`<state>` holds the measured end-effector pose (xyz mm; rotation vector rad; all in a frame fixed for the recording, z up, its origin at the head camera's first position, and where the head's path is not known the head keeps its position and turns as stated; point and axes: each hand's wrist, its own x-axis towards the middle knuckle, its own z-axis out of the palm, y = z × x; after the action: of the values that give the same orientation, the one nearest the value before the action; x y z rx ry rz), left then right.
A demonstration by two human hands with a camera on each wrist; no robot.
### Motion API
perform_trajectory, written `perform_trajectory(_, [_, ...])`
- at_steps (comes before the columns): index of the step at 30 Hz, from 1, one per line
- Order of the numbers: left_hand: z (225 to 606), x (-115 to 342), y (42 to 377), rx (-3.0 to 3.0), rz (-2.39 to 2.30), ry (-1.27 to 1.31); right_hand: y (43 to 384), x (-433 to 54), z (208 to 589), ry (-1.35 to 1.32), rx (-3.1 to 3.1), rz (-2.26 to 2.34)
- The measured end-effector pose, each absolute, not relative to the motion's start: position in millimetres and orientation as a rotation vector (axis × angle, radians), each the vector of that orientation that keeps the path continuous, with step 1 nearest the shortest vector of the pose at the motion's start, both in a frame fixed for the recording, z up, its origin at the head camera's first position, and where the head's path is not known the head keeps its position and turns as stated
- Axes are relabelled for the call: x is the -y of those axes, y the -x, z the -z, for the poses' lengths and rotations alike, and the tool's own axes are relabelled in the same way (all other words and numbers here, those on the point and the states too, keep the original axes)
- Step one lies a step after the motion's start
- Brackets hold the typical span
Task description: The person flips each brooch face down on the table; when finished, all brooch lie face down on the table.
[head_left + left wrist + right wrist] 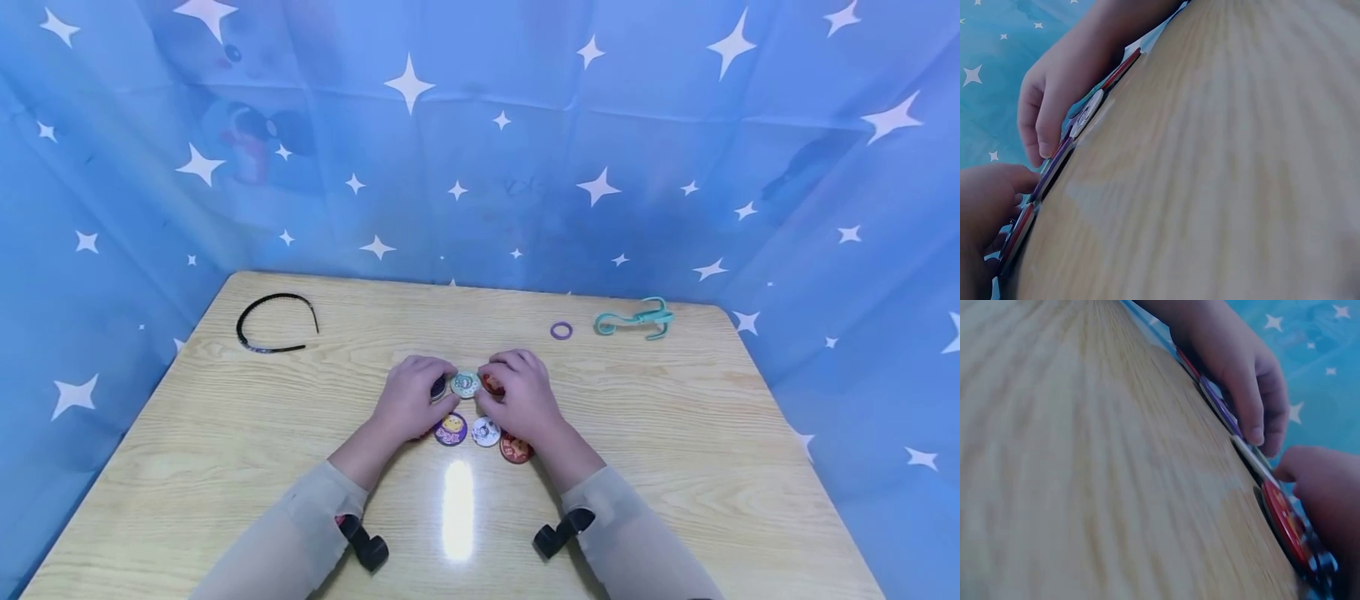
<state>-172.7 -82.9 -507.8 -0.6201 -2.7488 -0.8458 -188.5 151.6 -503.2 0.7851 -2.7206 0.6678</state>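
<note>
The left hand (411, 400) curls thumb and fingers round the rim of a dark badge (438, 387); the right hand (522, 396) likewise grips a brownish-red badge (492, 383). A teal badge (465, 384) lies in the narrow gap between them. Nearer the person, a purple badge (451, 429) and a white badge (486, 432) lie slightly apart. The wooden tabletop (675, 467) stretches wide on both sides. A black headband (273, 350) and purple ring (552, 331) lie towards its far edge, well apart from the hands.
</note>
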Motion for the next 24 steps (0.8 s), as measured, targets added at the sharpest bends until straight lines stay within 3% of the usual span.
perform_trajectory(24, [513.5,80.4,179.8,2.820,0.863,0.576,185.9,-153.5,506.3,-0.781,2.807,-0.678])
